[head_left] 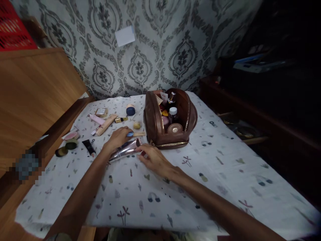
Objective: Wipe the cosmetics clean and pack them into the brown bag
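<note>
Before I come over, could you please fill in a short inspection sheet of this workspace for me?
Surface: white printed cloth.
Main things: metallic tube between the hands; brown bag, open, with a white-capped bottle inside.
Clutter: black tube, blue jar and square compact, left of the bag.
Hands: left hand at a small blue item, right hand at the metallic tube's right end; grip unclear for both.
Cables: nothing seen.
Surroundings: patterned wall behind, wooden panel on the left.
</note>
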`<act>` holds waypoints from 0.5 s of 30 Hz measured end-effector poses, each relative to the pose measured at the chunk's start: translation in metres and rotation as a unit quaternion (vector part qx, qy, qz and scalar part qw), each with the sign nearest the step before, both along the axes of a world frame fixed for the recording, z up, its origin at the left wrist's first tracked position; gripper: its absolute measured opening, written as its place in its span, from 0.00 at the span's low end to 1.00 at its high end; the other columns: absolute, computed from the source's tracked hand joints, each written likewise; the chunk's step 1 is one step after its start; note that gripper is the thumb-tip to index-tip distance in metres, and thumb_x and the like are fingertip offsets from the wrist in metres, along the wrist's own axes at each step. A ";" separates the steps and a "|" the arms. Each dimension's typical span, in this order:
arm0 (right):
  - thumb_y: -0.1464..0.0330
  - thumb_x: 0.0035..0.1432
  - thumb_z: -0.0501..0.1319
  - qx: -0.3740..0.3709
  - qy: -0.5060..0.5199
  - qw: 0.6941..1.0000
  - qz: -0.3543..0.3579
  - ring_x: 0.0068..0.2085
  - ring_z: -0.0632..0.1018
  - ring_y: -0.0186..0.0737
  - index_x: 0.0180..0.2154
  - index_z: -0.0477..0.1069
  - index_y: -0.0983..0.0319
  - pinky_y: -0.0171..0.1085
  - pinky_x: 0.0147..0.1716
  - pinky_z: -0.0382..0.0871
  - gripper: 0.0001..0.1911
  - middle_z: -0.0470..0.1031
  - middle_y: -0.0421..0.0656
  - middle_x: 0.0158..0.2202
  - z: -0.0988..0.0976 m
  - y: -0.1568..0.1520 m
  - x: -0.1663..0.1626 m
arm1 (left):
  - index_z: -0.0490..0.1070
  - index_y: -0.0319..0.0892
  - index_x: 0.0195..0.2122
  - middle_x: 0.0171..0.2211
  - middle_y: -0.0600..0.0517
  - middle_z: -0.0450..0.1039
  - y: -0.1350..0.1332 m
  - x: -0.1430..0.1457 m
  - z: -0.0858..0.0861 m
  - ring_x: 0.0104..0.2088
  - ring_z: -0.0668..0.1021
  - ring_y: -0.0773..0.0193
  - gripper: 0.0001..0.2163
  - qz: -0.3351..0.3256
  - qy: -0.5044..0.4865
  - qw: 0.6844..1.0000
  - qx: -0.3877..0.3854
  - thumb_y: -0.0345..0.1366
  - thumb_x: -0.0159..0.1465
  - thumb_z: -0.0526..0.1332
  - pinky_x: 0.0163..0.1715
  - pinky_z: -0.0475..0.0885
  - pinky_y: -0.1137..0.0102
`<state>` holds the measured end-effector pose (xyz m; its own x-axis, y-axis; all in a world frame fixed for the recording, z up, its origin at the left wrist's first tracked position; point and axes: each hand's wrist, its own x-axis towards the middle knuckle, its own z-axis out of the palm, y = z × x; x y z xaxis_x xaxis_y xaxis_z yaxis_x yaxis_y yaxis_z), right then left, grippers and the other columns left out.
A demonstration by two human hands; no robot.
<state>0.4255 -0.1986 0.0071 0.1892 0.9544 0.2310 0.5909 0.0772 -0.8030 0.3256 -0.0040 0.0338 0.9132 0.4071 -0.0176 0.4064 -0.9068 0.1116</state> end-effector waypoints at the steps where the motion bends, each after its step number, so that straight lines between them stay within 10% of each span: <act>1: 0.74 0.58 0.61 -0.012 0.009 1.000 0.001 0.37 0.77 0.39 0.42 0.74 0.63 0.36 0.34 0.70 0.09 0.78 0.46 0.39 -0.004 0.004 -0.004 | 0.75 0.44 0.47 0.47 0.47 0.76 0.001 0.000 0.000 0.49 0.76 0.54 0.12 0.006 0.001 1.000 -0.002 0.37 0.67 0.55 0.47 0.70 0.66; 15: 0.71 0.56 0.58 -0.008 0.198 0.979 -0.046 0.33 0.77 0.38 0.43 0.73 0.62 0.34 0.27 0.72 0.11 0.76 0.44 0.37 -0.033 0.010 -0.015 | 0.70 0.40 0.53 0.52 0.43 0.73 0.040 -0.005 -0.006 0.54 0.74 0.54 0.15 0.094 -0.051 0.993 0.047 0.35 0.68 0.53 0.54 0.67 0.64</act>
<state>0.4104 -0.1886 -0.0254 0.3469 0.9316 0.1082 0.2376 0.0243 -0.9711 0.3210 0.0364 0.0275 0.8158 0.5664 0.1166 0.5609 -0.8241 0.0794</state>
